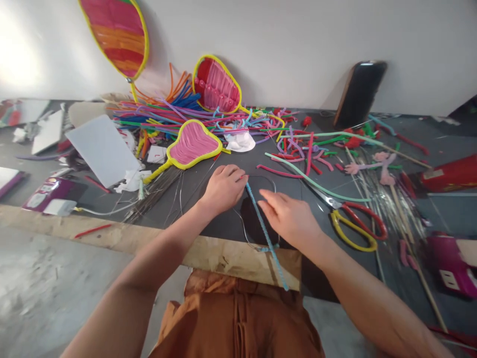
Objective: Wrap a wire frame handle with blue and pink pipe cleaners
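My left hand [225, 186] is closed, its fingertips pinching the upper end of a light blue pipe cleaner [265, 231]. This strip slants down toward me past the table's front edge. To its right, my right hand [288, 216] is apart from it, with thumb and forefinger parted and nothing visible between them. A thin wire loop [244, 227] curves between and below my hands. Near the loop's lower end, a short bit of blue pipe cleaner crosses the wire. The wire's upper part runs close to my left fingertips, and I cannot tell whether they hold it too.
Red-and-yellow-handled scissors [354, 223] lie right of my right hand. A pink fan shape with yellow edging [196, 144] lies beyond my left hand. Behind are a heap of pipe cleaners [156, 117], a second fan [218, 84] and a leaning phone [360, 94]. A purple glue gun-like tool [452, 263] sits right.
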Tool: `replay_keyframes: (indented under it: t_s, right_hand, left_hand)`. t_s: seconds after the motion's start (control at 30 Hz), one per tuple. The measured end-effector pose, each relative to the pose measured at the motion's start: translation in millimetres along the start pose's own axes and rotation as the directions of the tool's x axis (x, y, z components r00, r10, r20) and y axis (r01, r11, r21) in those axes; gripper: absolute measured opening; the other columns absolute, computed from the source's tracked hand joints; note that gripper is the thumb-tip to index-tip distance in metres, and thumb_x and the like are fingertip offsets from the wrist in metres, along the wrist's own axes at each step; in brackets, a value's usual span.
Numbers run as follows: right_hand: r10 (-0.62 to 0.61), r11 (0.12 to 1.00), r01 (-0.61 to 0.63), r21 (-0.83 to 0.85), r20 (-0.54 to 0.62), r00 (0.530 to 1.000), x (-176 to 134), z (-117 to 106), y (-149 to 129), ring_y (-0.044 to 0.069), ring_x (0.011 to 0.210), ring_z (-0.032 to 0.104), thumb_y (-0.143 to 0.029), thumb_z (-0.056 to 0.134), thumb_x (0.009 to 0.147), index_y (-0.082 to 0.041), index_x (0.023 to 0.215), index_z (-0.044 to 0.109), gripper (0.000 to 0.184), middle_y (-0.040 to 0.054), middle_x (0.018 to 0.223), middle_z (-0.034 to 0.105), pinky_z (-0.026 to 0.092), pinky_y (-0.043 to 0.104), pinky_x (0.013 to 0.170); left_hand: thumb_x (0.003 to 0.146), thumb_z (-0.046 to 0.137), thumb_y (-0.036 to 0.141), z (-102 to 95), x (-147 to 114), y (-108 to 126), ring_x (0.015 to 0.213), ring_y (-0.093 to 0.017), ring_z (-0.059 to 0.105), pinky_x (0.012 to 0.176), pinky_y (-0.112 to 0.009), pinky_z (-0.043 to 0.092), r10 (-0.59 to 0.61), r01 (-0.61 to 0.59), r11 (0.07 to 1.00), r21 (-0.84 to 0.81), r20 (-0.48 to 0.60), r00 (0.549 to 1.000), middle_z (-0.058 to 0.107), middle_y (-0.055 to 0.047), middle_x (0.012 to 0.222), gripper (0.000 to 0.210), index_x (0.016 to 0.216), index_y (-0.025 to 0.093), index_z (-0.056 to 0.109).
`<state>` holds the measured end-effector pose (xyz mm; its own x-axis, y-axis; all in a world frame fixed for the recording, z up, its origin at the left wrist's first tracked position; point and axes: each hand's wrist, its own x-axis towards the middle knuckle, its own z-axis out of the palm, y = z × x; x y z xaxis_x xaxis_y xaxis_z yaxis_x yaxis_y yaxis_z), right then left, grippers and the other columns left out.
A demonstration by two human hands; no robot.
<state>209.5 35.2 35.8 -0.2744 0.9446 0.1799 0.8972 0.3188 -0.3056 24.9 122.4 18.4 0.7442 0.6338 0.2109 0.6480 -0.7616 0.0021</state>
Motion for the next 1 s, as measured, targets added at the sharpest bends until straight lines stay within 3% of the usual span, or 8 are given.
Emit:
replay_keyframes:
  t_s: [0.07, 0.17, 0.27, 0.37, 0.53, 0.73, 1.0]
  right_hand:
    - [-0.008, 0.994, 0.019, 0.104, -0.104, 0.995, -16, -19, 8, 0.016, 0.076, 0.065, -0.028, 0.042, 0.093, -0.015, 0.112, 0.061, 0.030, 0.0083, 0.089, 0.069, 0.048, 0.025, 0.066]
    - [-0.072, 0.974, 0.092, 0.208, -0.102, 0.992, -53, -35, 13, 0.014, 0.078, 0.064, -0.026, 0.047, 0.091, -0.016, 0.112, 0.061, 0.027, 0.0065, 0.089, 0.068, 0.050, 0.024, 0.071]
    - [-0.222, 0.945, 0.219, 0.242, -0.017, 0.975, -89, -28, 11, 0.017, 0.092, 0.061, -0.029, 0.051, 0.090, -0.015, 0.111, 0.061, 0.028, 0.0095, 0.099, 0.068, 0.052, 0.029, 0.079]
    - [-0.305, 0.932, 0.302, 0.199, -0.015, 0.952, -109, -12, 5, 0.020, 0.096, 0.060, -0.027, 0.050, 0.090, -0.014, 0.110, 0.062, 0.027, 0.0110, 0.104, 0.068, 0.054, 0.035, 0.082]
    - [-0.347, 0.928, 0.354, 0.118, -0.074, 0.935, -113, 0, -2, 0.020, 0.095, 0.059, -0.020, 0.049, 0.089, -0.013, 0.107, 0.064, 0.024, 0.0101, 0.101, 0.069, 0.053, 0.038, 0.084]
    - [-0.275, 0.959, 0.276, 0.063, -0.029, 0.961, -117, 10, -5, 0.021, 0.102, 0.056, -0.027, 0.051, 0.089, -0.017, 0.110, 0.063, 0.026, 0.0090, 0.115, 0.064, 0.051, 0.038, 0.084]
    - [-0.230, 0.968, 0.233, 0.093, -0.035, 0.972, -110, 16, -23, 0.026, 0.108, 0.051, -0.031, 0.053, 0.087, -0.016, 0.110, 0.063, 0.029, 0.0111, 0.115, 0.063, 0.050, 0.042, 0.086]
  left_hand:
    - [0.092, 0.037, 0.025, 1.0, -1, 0, 0.109, -0.025, 0.048, 0.088, -0.042, 0.038, 0.010, -0.010, 1.000, -0.012, -0.006, 1.000, 0.064, -0.009, 0.109, 0.031, 0.108, 0.018, 0.063]
    - [0.092, 0.037, 0.029, 2.4, -1, 0, 0.110, -0.026, 0.048, 0.090, -0.043, 0.037, 0.002, -0.003, 1.000, -0.025, -0.015, 1.000, 0.065, -0.009, 0.108, 0.033, 0.108, 0.015, 0.063]
    - [0.092, 0.037, 0.033, 3.4, 0, 1, 0.109, -0.026, 0.049, 0.092, -0.043, 0.036, -0.004, 0.003, 1.000, -0.026, -0.019, 1.000, 0.066, -0.009, 0.107, 0.036, 0.106, 0.014, 0.064]
    - [0.090, 0.041, 0.041, 3.6, 0, 0, 0.108, -0.026, 0.050, 0.092, -0.043, 0.036, -0.007, 0.006, 0.999, -0.035, -0.021, 1.000, 0.066, -0.009, 0.107, 0.039, 0.106, 0.015, 0.065]
    - [0.089, 0.044, 0.041, 2.7, -1, 1, 0.109, -0.026, 0.050, 0.093, -0.044, 0.035, -0.029, 0.029, 0.998, -0.058, -0.010, 1.000, 0.066, -0.009, 0.110, 0.036, 0.108, 0.018, 0.064]
    - [0.089, 0.044, 0.041, 5.7, 0, 0, 0.108, -0.025, 0.051, 0.092, -0.042, 0.037, -0.052, 0.050, 0.993, -0.111, -0.017, 0.998, 0.064, -0.010, 0.110, 0.038, 0.113, 0.016, 0.062]
    - [0.086, 0.050, 0.043, 4.5, 13, -7, 0.115, -0.026, 0.045, 0.095, -0.044, 0.033, -0.003, 0.007, 0.989, -0.147, 0.024, 1.000, 0.064, -0.008, 0.109, 0.036, 0.110, 0.019, 0.064]
